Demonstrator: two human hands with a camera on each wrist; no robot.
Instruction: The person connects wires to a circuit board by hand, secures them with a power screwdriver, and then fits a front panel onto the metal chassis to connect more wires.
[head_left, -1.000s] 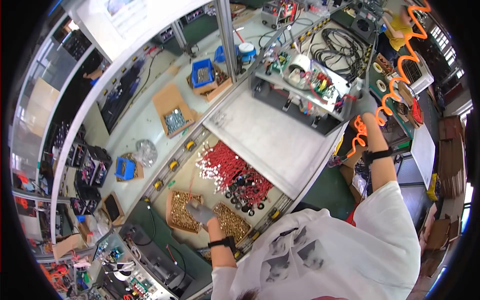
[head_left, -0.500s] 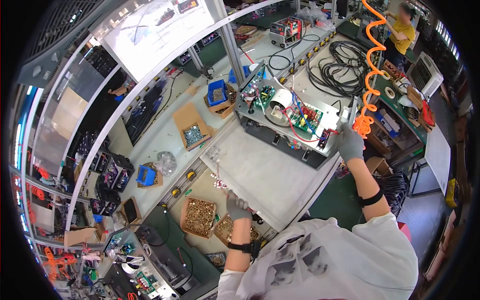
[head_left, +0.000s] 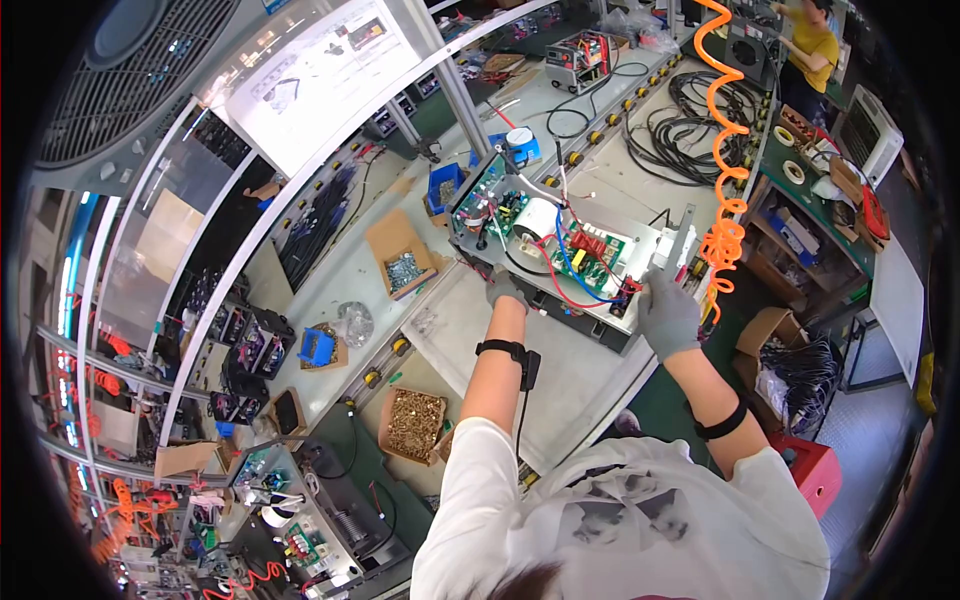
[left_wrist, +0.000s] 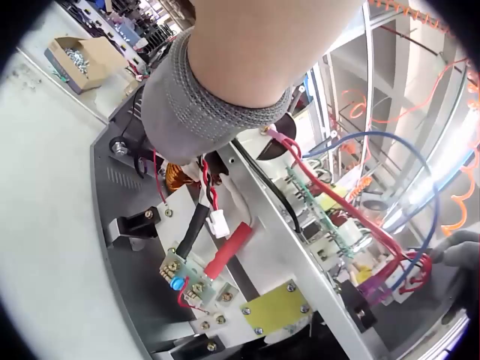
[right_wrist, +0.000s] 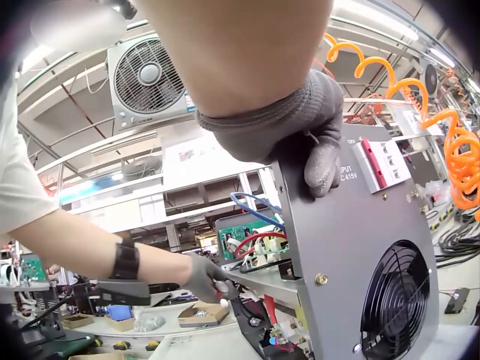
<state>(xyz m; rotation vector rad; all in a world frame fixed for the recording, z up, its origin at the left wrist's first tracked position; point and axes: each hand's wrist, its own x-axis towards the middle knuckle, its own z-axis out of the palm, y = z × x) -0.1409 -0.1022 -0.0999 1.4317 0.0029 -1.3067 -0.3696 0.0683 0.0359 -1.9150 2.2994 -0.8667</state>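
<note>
Grey chassis (right_wrist: 330, 244), hands (head_left: 507, 288) (head_left: 668, 315) at near side, right end

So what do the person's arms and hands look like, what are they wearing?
The left hand and right hand wear grey gloves with knit-looking cuffs. Black straps circle both arms; the left one carries a small dark box with a thin black cable. The sleeves are short and white.

head: above, forward-down | wrists: close-in | shared: open chassis (right_wrist: 346, 238)
</note>
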